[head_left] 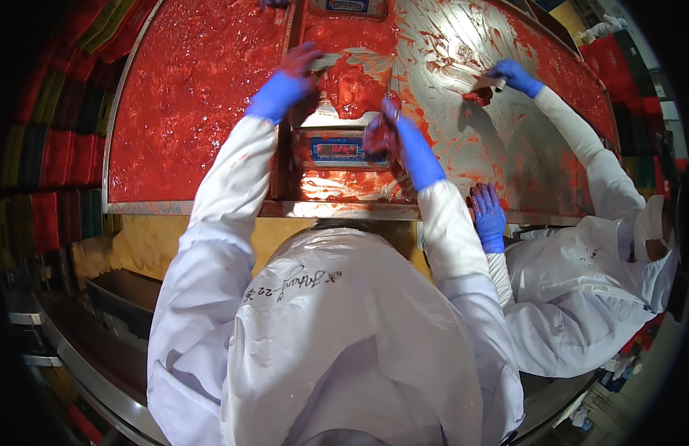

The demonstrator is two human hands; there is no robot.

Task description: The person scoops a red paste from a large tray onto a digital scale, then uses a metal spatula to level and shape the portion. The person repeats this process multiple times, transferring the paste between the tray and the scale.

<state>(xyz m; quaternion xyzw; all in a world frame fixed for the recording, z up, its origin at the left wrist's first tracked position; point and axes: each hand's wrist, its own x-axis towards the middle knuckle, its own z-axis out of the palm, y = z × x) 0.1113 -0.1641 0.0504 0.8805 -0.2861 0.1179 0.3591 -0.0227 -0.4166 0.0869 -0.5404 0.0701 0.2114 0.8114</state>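
Observation:
My left hand (pixel 281 89), in a blue glove with red-smeared, blurred fingers, reaches over a metal divider at the left of the scale's red-coated pan; I cannot make out whether it holds anything. A glistening red lump of wet flesh (pixel 354 88) lies on the pan (pixel 337 113). My right hand (pixel 404 141), also gloved blue, grips a dark red piece (pixel 378 135) at the right end of the blue scale display (pixel 337 149), which is lit red.
Red wet material covers the steel table (pixel 188 89). At right a co-worker's gloved hand (pixel 512 78) holds a blade (pixel 489 82) with red matter; their other hand (pixel 489 219) rests at the front edge. Stacked coloured crates (pixel 54 160) stand left. Another scale (pixel 344 7) sits beyond.

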